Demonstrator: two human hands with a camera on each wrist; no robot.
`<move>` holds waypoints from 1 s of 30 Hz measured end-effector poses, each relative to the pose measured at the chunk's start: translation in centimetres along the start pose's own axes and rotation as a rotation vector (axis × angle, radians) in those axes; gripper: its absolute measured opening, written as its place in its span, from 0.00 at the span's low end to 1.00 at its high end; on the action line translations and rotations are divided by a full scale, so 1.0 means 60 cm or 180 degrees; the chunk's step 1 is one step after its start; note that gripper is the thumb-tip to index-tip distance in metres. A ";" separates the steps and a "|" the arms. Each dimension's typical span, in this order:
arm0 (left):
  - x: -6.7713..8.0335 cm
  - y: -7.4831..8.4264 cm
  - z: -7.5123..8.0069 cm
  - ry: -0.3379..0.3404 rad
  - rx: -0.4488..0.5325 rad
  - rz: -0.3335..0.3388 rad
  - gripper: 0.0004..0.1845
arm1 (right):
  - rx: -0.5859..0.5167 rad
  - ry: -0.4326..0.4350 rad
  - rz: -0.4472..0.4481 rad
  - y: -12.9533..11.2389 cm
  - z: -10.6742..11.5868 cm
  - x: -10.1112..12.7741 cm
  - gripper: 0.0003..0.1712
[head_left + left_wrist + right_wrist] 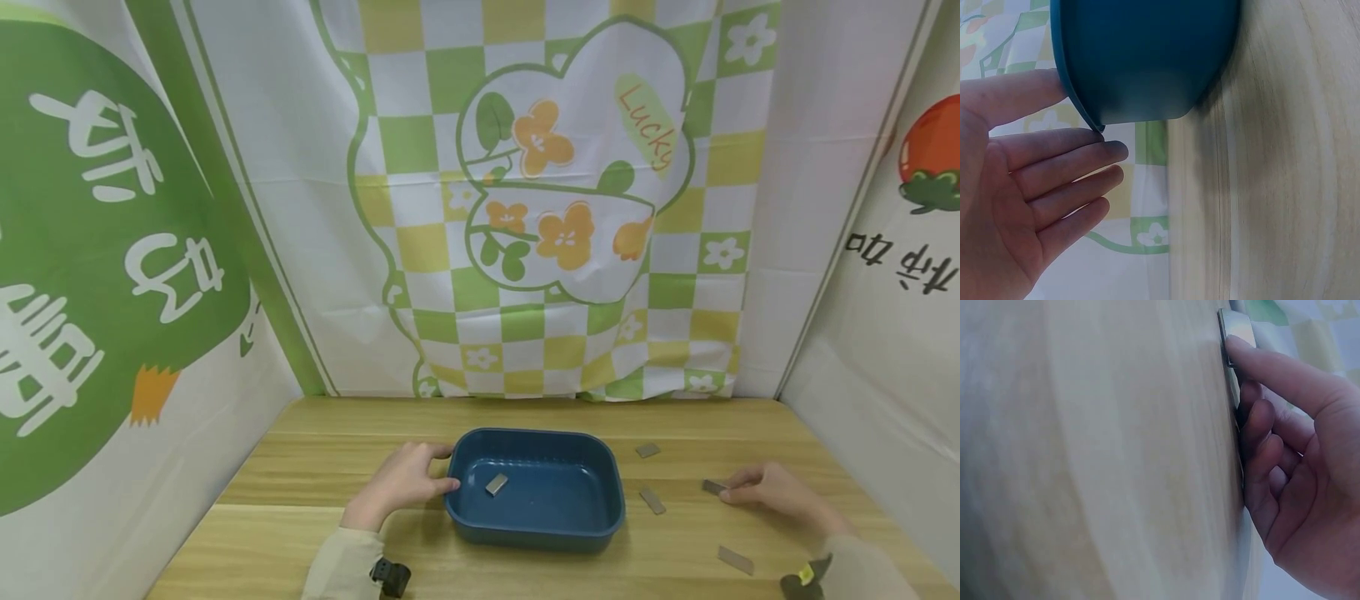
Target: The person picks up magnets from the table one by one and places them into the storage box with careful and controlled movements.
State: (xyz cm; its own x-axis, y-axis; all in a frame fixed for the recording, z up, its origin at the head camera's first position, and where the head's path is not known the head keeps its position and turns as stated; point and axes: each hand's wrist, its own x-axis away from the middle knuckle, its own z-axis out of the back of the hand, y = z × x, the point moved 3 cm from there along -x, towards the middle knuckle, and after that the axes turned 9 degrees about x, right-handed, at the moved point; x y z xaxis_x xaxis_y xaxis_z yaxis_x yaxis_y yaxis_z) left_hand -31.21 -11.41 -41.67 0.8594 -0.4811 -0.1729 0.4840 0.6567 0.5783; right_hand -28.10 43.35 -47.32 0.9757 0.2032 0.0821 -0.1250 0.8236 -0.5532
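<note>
A dark blue rectangular basin (pixel 536 536) stands on the wooden table with one small grey metal block (pixel 497 484) lying inside, toward its left. My left hand (pixel 405 477) is at the basin's left end, thumb and index finger touching the rim. In the left wrist view its fingers (pixel 1072 178) extend nearly straight beside the basin wall (pixel 1141 62). To the right of the basin, my right hand (pixel 776 492) pinches another small flat metal block (pixel 713 487) by one end, low over the tabletop. The right wrist view shows the thumb against this shiny block (pixel 1238 328), other fingers curled beneath.
Between basin and right hand lie two more flat grey pieces, a far one (pixel 648 450) and a nearer one (pixel 652 500). A further piece (pixel 736 560) lies near the right sleeve. Printed cloth (pixel 570 350) hangs along the table's back edge, with cloth on both sides.
</note>
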 end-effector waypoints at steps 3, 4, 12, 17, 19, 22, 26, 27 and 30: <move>0.000 0.000 0.000 -0.0006 -0.0002 0.0006 0.28 | -0.0044 -0.0033 -0.0001 0.002 0.000 0.000 0.19; 0.000 0.000 0.000 -0.0008 -0.0002 0.0006 0.28 | -0.0068 -0.0044 -0.0010 0.003 0.000 -0.001 0.19; 0.000 -0.001 0.000 0.0011 -0.0017 0.0002 0.28 | -0.0010 -0.0079 -0.0020 0.009 -0.002 -0.004 0.17; -0.001 -0.001 0.000 0.0011 -0.0021 -0.0015 0.27 | -0.0154 -0.0074 0.0003 0.009 -0.001 -0.001 0.18; -0.001 -0.002 0.000 0.0010 -0.0018 -0.0019 0.27 | -0.0234 -0.0087 0.0000 0.008 -0.001 0.001 0.19; -0.001 -0.003 0.000 0.0001 -0.0015 -0.0025 0.27 | -0.0239 -0.0064 -0.0060 0.006 0.000 0.003 0.20; -0.001 -0.003 0.000 -0.0003 -0.0015 -0.0008 0.28 | -0.0182 0.0026 -0.0043 0.007 -0.001 0.003 0.19; -0.001 -0.003 0.000 -0.0002 -0.0019 -0.0004 0.28 | -0.0180 0.0055 -0.0026 0.008 -0.002 0.003 0.18; -0.001 -0.003 0.000 0.0010 -0.0034 -0.0007 0.28 | -0.0211 0.0112 0.0006 0.007 -0.003 0.005 0.17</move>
State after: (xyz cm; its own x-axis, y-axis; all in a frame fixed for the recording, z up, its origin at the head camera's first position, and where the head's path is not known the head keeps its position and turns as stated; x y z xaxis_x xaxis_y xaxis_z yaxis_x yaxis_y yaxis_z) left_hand -31.32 -11.50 -41.76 0.8588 -0.4808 -0.1769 0.4877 0.6618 0.5694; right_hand -27.86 43.67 -47.67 0.9813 0.1851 0.0524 -0.1159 0.7861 -0.6072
